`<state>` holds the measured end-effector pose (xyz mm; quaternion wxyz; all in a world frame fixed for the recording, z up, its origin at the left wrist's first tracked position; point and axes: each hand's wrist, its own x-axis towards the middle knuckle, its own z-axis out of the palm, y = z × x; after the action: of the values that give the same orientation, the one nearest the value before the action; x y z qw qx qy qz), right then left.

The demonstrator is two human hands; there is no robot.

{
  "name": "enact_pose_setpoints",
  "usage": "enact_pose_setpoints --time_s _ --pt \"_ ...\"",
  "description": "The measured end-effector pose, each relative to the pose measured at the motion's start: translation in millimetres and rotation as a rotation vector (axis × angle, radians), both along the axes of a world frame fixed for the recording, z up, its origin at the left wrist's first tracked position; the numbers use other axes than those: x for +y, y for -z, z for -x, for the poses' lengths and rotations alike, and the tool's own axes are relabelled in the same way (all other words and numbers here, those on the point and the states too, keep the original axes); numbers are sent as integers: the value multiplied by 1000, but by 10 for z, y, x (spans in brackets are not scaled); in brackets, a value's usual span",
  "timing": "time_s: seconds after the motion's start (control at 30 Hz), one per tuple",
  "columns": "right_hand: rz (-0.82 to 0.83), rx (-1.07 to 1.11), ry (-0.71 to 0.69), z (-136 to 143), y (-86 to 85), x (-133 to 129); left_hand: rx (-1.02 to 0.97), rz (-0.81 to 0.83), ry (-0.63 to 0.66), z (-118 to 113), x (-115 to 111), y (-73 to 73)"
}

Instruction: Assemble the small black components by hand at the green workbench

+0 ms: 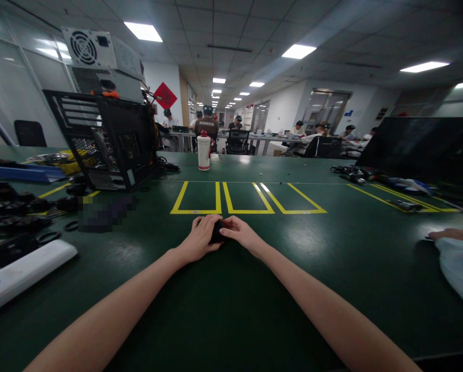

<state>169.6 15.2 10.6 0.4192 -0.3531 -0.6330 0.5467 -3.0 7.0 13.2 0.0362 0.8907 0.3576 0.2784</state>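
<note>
Between my hands, low over the green table (254, 289), is a small black object (216, 232); its kind cannot be made out. My left hand (201, 236) wraps round it from the left, the fingers curled over its top and the thumb below. From the right, my right hand (239, 232) pinches at the same object with thumb and fingertips. Much of the object is hidden by my fingers. Just beyond the hands lie three yellow tape outlines (250, 211) on the table.
Left stands an open black computer case (126, 139) with power supplies (90, 49) on top. Dark parts (6, 206) and a white bar (33, 271) lie nearer. A white bottle (204, 152) stands ahead. Another person's hand (453, 235) rests at right, by cables (353, 174).
</note>
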Motion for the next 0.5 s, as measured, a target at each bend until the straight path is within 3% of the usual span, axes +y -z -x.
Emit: enact_pose_setpoints --time_s 0.17,0.5 --pt "-53 61 -100 -17 57 0 15 3 -5 -5 9 11" --pt "-37 5 19 42 -25 -60 7 -10 5 -5 11 14"
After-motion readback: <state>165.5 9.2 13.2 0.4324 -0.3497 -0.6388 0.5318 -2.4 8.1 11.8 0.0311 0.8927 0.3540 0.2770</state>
